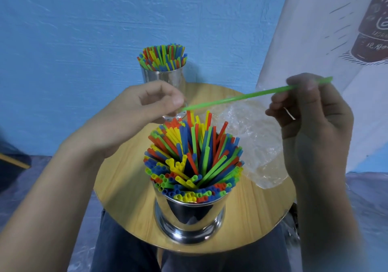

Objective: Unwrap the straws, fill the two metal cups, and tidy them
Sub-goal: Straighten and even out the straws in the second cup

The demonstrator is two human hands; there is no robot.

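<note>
Both ends of thin green plastic straw (241, 96) pinched: my left grip (142, 107), my right grip (312, 120). Best tip upright, ease into gap in near shiny metal cup (189, 213).

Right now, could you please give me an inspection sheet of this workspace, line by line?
Surface: round wooden table, sitting over the person's lap.
Job's things: near metal cup packed with coloured straws, tips uneven and splayed; far metal cup also full, tips more level; one green straw held in the air above the table.
Clutter: crumpled clear plastic wrapper lying right of the near cup.
Grips: left hand pinches one end of the green straw; right hand holds the other end.
Cables: nothing seen.
Surroundings: blue wall behind; white printed cloth at right.
</note>
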